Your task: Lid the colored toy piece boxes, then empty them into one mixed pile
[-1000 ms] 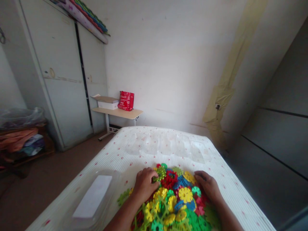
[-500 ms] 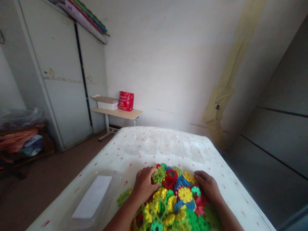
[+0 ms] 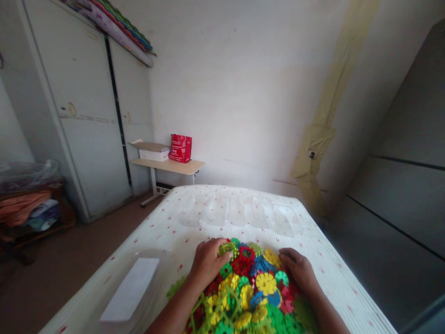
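Observation:
A heap of plastic snowflake building discs (image 3: 266, 282) in red, yellow, blue and green lies on the cloth directly in front of me. My left hand (image 3: 209, 260) is at the far left of the heap, with thumb and fingers closed around a light green latticed piece (image 3: 227, 250). On the heap's right edge rests my right hand (image 3: 299, 269), its fingers stretched beside a yellow disc (image 3: 271, 256) and nothing visible in its grasp. Part of the light green piece is hidden by my left thumb.
Several clear plastic trays (image 3: 236, 211) stand in a row across the far part of the patterned tablecloth (image 3: 167, 236). A clear container with a white rectangular card (image 3: 131, 290) is at left. Behind, a small desk (image 3: 174, 165) bears a red bag (image 3: 181, 148).
The light green piece has tilted in my left hand, and my left thumb has shifted up over it. My right hand stays at the heap's right edge. The view has shifted slightly.

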{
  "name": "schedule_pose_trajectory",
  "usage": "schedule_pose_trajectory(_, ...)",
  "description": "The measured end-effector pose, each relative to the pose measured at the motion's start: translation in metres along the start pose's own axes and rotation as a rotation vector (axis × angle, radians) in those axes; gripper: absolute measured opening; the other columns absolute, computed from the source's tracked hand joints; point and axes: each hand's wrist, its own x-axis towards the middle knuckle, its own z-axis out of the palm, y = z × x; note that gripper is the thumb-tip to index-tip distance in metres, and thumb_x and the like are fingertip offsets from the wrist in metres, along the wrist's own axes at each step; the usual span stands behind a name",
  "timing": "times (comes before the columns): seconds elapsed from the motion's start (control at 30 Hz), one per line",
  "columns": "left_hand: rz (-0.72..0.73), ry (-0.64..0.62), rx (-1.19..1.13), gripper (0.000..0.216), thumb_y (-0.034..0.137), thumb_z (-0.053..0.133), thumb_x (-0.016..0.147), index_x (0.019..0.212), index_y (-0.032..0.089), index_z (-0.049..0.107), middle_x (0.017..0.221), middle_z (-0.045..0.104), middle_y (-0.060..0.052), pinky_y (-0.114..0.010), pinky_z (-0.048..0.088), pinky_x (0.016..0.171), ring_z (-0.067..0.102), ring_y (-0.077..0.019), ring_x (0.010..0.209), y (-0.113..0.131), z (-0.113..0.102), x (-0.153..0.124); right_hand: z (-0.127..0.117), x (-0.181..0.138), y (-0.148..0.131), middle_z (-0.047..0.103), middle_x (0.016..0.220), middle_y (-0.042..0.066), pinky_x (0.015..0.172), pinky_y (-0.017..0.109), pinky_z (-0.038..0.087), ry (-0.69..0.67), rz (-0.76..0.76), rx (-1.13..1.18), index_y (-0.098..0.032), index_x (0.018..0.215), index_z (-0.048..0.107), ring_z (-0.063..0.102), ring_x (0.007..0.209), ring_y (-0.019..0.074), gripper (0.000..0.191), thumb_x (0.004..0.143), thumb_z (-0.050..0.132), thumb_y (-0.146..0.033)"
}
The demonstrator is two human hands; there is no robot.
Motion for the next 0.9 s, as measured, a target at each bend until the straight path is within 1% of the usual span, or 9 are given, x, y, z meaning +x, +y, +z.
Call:
schedule_pose_trajectory(0.1,-0.011,-0.048,0.048,0.033,0.037,0.055,0.077,0.106,0.022,0.063,0.102,0.069,-0.006,-0.031,0.041,0.086,0.062,-0.021,0.096,0.003,0.004,0.003,0.0,0.0,-0.001,0.072,0.081,0.004,0.076,0.034,0.048,0.011,0.004,0.004,-0.02,0.082,0.07,0.064,0.079,0.0255,0.032,0.068,0.059,-0.046)
schedule_pose_trajectory(0.27,-0.038,-0.111,0.11,0.039,0.042,0.065,0.067,0.101,0.022,0.065,0.097,0.07,-0.007,-0.036,0.039,0.084,0.06,-0.0267,0.097,0.005,0.011,0.004,0.0,-0.001,-0.005,0.072,0.082,0.005,0.075,0.032,0.047,0.017,-0.008,-0.019,-0.018,0.082,0.07,0.064,0.08,0.0249,0.034,0.068,0.057,-0.046)
schedule_pose_trajectory(0.47,-0.071,-0.121,0.07,0.036,0.034,0.065,0.067,0.102,0.026,0.063,0.102,0.068,0.0,-0.027,0.039,0.082,0.06,-0.0181,0.096,-0.003,0.015,0.005,-0.001,-0.001,-0.007,0.072,0.086,0.007,0.077,0.034,0.048,0.009,0.01,-0.058,-0.017,0.086,0.069,0.064,0.081,0.0251,0.037,0.069,0.055,-0.047)
schedule_pose_trajectory(0.6,-0.075,-0.088,0.043,0.032,0.029,0.066,0.063,0.095,0.024,0.061,0.094,0.068,0.002,-0.024,0.04,0.076,0.06,-0.016,0.089,-0.005,0.018,0.005,-0.001,-0.002,-0.007,0.072,0.088,0.007,0.077,0.033,0.048,-0.009,-0.018,-0.074,-0.016,0.088,0.068,0.065,0.083,0.0247,0.038,0.072,0.052,-0.047)
schedule_pose_trajectory(0.73,-0.061,-0.031,0.041,0.027,0.023,0.064,0.06,0.085,0.022,0.054,0.084,0.064,0.001,-0.024,0.039,0.071,0.058,-0.016,0.081,-0.004,0.018,0.006,0.0,-0.004,-0.009,0.072,0.089,0.007,0.079,0.032,0.048,-0.017,-0.043,-0.09,-0.016,0.089,0.067,0.065,0.084,0.0236,0.036,0.075,0.05,-0.044)
schedule_pose_trajectory(0.83,-0.028,0.04,0.008,0.027,0.02,0.063,0.059,0.082,0.022,0.05,0.081,0.061,0.001,-0.025,0.04,0.072,0.056,-0.0162,0.079,-0.004,0.016,0.006,-0.001,-0.005,-0.013,0.071,0.089,0.007,0.079,0.032,0.048,-0.01,-0.062,-0.107,-0.017,0.088,0.068,0.064,0.084,0.023,0.033,0.075,0.05,-0.041)
schedule_pose_trajectory(0.9,0.009,0.107,-0.043,0.028,0.017,0.062,0.058,0.082,0.021,0.049,0.081,0.06,0.0,-0.027,0.042,0.074,0.055,-0.0166,0.079,-0.003,0.013,0.006,-0.002,-0.007,-0.019,0.071,0.09,0.008,0.077,0.032,0.049,0.04,-0.101,-0.142,-0.017,0.088,0.068,0.064,0.082,0.0229,0.033,0.076,0.05,-0.042)
